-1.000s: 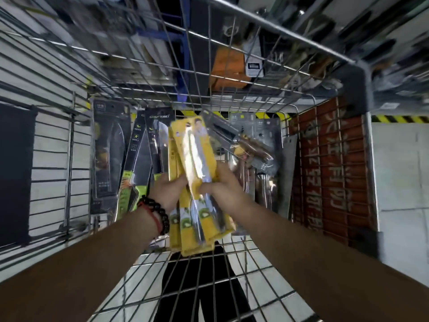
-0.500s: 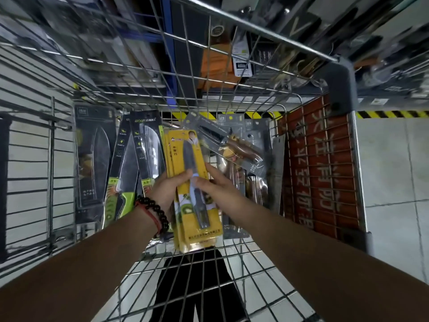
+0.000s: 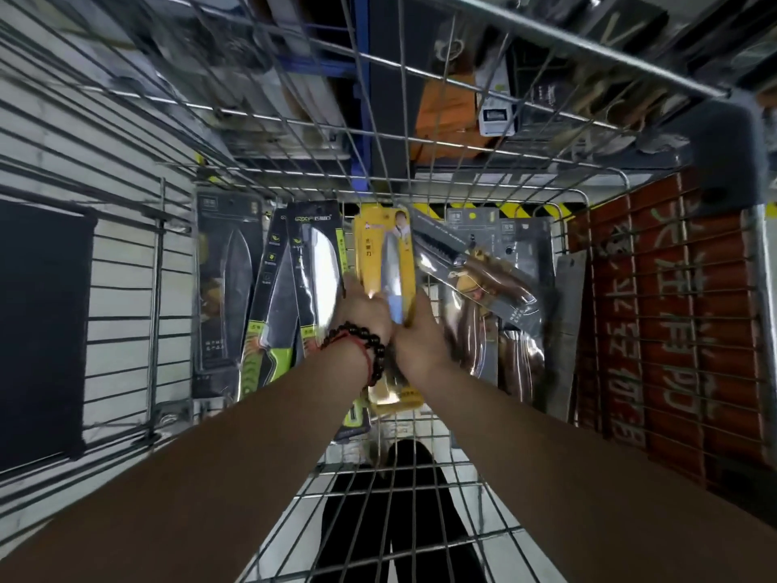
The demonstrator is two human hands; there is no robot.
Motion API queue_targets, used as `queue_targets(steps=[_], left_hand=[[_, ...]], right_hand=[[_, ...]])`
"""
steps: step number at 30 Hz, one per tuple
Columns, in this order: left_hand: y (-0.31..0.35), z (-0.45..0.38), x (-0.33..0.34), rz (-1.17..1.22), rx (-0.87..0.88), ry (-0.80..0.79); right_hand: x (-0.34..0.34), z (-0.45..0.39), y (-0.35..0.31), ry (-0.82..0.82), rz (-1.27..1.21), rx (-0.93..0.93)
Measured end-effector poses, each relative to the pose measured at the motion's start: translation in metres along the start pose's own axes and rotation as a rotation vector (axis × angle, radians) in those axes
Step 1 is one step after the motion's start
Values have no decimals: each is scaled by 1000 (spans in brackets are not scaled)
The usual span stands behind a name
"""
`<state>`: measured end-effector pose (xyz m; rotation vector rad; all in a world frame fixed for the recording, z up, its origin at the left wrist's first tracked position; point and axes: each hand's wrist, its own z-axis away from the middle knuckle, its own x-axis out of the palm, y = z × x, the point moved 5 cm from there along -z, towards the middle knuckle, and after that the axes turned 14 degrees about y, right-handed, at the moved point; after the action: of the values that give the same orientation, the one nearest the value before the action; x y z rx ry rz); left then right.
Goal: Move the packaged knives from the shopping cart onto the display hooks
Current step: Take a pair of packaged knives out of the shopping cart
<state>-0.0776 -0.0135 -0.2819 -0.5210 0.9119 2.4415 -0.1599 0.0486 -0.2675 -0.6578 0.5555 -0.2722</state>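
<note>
Both hands now clasp the yellow carded knife packages [image 3: 384,263] lower down than half a second ago: the left hand [image 3: 363,307] curls round the left edge, the right hand [image 3: 420,334] round the right edge, wrists almost touching, where before they held it mid-card with fingers spread over the front. The pack stands more upright inside the wire shopping cart [image 3: 378,132]. Left of it lean the green-handled knife packs [image 3: 290,296]; right lies the wooden-handled knife in clear packaging [image 3: 475,267].
</note>
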Motion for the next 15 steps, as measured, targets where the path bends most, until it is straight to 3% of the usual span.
queue_targets(steps=[3, 5, 7, 10, 12, 15], left_hand=[[20, 14, -6, -119, 94, 44], [32, 21, -8, -168, 188, 31], [37, 23, -14, -193, 233, 42], [36, 26, -22, -172, 282, 61], [36, 34, -27, -85, 272, 71], [42, 53, -26, 75, 255, 50]], right_hand=[[6, 0, 6, 32, 357, -230], [13, -6, 14, 78, 422, -224], [7, 1, -3, 2, 570, -361], [-14, 3, -27, 89, 520, -347], [-41, -3, -47, 258, 518, -449], [-77, -28, -65, 438, 789, -586]])
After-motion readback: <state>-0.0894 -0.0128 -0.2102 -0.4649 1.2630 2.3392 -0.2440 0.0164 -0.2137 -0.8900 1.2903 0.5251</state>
